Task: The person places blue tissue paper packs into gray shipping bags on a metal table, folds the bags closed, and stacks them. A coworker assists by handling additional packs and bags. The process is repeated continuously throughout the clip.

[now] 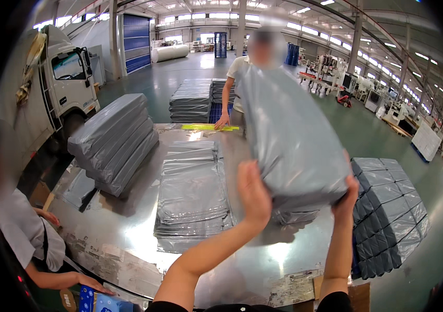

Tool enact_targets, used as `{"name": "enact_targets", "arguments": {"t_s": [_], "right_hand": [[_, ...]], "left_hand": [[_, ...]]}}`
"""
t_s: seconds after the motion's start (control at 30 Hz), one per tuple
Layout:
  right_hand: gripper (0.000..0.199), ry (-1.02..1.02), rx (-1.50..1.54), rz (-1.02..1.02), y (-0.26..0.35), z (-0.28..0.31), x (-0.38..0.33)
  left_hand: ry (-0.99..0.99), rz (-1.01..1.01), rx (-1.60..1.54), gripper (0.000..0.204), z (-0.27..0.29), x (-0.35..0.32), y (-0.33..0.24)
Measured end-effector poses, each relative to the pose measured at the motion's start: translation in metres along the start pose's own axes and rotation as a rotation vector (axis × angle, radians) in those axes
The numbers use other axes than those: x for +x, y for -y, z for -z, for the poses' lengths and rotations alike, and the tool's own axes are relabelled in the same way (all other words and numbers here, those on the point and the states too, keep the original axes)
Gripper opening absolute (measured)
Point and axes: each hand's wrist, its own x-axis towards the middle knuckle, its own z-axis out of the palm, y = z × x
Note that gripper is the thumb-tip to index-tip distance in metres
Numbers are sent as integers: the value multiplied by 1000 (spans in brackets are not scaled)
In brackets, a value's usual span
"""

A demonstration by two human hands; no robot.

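A large grey plastic-wrapped package point(294, 130) is raised and tilted above the right part of the metal table point(247, 270). My left hand point(254, 193) presses against its near left side, and my right hand point(347, 192) grips its near right corner; the package hides some of the fingers. Under it, part of another grey bundle point(297, 216) shows on the table. To the left lies a low pile of flat grey plastic bags point(193, 190). Several wrapped grey packages point(115, 148) are stacked at the table's left side.
Across the table stands a person point(237, 83), one hand on a yellow strip point(200, 127). Another person point(39, 234) is at the near left, beside a blue package point(104, 301). Grey packages are piled at right point(390, 208) and behind the table point(190, 101). A white truck point(68, 73) stands left.
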Motion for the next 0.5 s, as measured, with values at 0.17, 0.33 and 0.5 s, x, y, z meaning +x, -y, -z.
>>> {"name": "enact_targets", "arguments": {"t_s": [0.17,0.33,0.5], "right_hand": [[53,-346,-315,-137,21,78,117],[32,-186,-1508,591,-39,83,120],[29,-129,-1369,879,-114,20,-1]], "left_hand": [[264,166,-136,30,-75,44,33],[832,433,-160,37,25,-16,74],[836,520,352,25,164,-111,84]]}}
